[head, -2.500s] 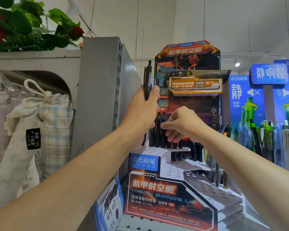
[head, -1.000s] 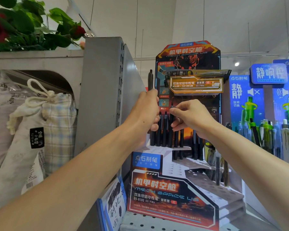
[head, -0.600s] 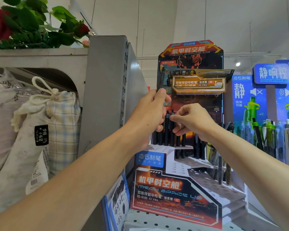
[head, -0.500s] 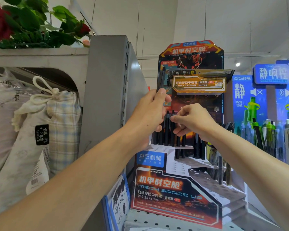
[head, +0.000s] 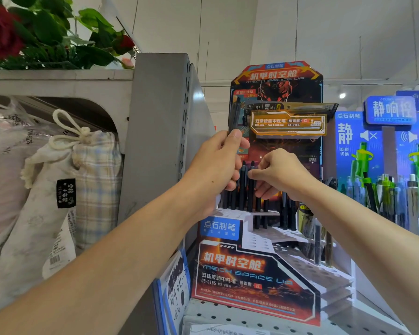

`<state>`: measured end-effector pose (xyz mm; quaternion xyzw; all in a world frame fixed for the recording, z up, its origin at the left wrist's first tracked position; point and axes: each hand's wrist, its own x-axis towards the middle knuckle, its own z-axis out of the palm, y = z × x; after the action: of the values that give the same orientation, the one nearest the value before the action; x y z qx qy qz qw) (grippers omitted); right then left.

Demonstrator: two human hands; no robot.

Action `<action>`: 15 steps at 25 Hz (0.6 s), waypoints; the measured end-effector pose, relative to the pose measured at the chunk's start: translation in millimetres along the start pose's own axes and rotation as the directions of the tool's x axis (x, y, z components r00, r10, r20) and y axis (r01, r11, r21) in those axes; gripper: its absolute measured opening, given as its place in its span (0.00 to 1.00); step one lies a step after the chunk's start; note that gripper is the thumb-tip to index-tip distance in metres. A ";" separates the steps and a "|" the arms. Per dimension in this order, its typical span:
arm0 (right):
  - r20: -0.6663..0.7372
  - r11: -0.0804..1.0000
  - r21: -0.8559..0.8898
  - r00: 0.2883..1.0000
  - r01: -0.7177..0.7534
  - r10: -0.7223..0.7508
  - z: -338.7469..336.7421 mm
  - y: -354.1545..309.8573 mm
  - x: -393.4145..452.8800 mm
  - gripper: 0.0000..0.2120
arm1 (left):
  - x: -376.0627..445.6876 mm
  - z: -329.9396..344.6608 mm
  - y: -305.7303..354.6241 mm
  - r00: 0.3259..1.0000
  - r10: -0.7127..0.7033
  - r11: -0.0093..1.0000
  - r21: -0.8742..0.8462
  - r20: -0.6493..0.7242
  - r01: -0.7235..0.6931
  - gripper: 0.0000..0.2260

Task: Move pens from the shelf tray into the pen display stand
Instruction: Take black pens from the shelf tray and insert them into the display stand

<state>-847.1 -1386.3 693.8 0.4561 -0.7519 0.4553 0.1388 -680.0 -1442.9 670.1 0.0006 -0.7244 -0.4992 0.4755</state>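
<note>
At frame centre the left hand (head: 215, 165) grips spare black pens (head: 234, 114) upright as ready stock, while the right hand's (head: 279, 172) fingers pinch one pen (head: 251, 187), steering it into the pen display stand (head: 264, 240).

Black pens (head: 242, 187); orange-red stand (head: 252, 274); plaid bag (head: 97, 180).

The pen display stand (head: 254, 274) reads "MECH SPACE UP", "DS-0185" and "0.5".
</note>
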 end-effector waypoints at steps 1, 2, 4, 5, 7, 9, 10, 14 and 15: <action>0.009 1.000 -0.022 1.000 -0.003 0.003 -0.6 -1.4 -1.9 0.09 | -0.4 -0.2 0.0 1.000 -0.003 1.000 0.000 0.003 0.003 0.14; 0.017 0.998 -0.068 1.000 -0.005 0.006 -1.3 -2.5 -3.6 0.10 | -0.8 -0.3 0.3 1.000 -0.009 1.000 0.000 0.009 0.009 0.14; -0.023 0.973 -0.227 0.999 0.026 -0.032 -3.5 -4.9 -6.6 0.11 | -2.0 -0.1 1.5 0.999 -0.027 1.000 -0.004 0.033 0.027 0.15; -0.066 0.963 -0.259 0.993 0.073 -0.093 -5.6 -6.5 -8.7 0.12 | -2.8 0.4 1.7 0.998 -0.035 0.999 -0.010 0.052 0.036 0.15; -0.121 0.979 -0.023 0.971 0.203 -0.205 -14.9 -11.1 -14.3 0.10 | -3.2 1.4 1.0 0.995 -0.042 0.999 -0.015 0.090 0.043 0.17; -0.035 0.885 0.403 0.970 0.234 -0.241 -28.5 -18.0 -21.8 0.13 | -2.3 3.6 -0.6 0.992 -0.048 0.999 -0.020 0.112 0.051 0.19; 0.033 0.830 0.517 0.964 0.209 -0.263 -34.7 -20.4 -24.9 0.16 | -1.8 5.4 -1.2 0.991 -0.052 0.998 -0.029 0.122 0.056 0.20; 0.198 0.795 0.578 0.914 0.183 -0.354 -44.8 -22.1 -34.3 0.13 | -2.2 15.9 -2.2 0.987 -0.057 0.995 -0.071 0.152 0.068 0.18; 0.193 0.783 0.595 0.914 0.180 -0.356 -45.7 -21.2 -36.4 0.11 | -2.6 18.3 -2.7 0.986 -0.053 0.995 -0.077 0.158 0.065 0.17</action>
<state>-819.5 -1332.4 707.9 0.6423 -0.5213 0.5594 -0.0522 -692.4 -1429.7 665.5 -0.0363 -0.7378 -0.5409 0.4023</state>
